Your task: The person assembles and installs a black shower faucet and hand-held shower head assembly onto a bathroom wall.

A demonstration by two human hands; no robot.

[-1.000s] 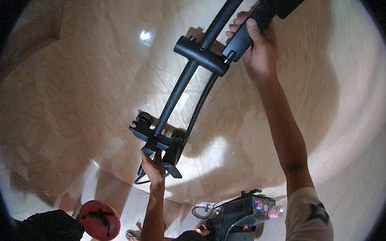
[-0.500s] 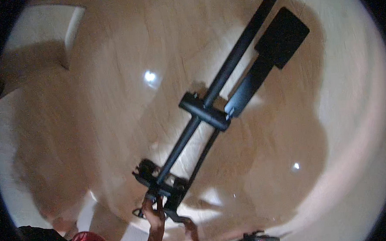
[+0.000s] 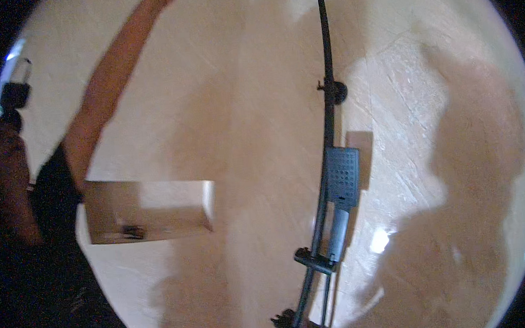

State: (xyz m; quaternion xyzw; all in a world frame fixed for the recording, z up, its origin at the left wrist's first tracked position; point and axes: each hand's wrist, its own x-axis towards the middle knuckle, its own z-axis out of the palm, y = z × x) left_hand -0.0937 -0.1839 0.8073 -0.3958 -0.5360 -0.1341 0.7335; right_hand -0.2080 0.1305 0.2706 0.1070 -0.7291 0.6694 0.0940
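Neither of my hands shows in the head view. A black shower column (image 3: 326, 48) runs up the wall right of the middle, its top bending out of the upper edge. A black hand shower (image 3: 343, 174) with a perforated rectangular head hangs along the pipe. Its handle meets a crosswise bracket (image 3: 312, 259). Higher up, a round knob (image 3: 339, 93) sticks out from the pipe. The black mixer fitting (image 3: 295, 325) is cut off by the bottom edge, so whether my hands are below it is hidden.
At the left stands a person in a black shirt (image 3: 73, 281), one bare arm (image 3: 107, 89) stretched up, the hand mostly cut off above. A black device with a bright strip (image 3: 15, 97) is near that person's head. The beige wall (image 3: 262, 164) has a rectangular niche (image 3: 108, 213) holding a small dark object (image 3: 133, 232).
The view has swung upward, and the column stands more upright. My hands, both at the mixer before, have left the picture. The other person's raised arm and the niche now show at left.
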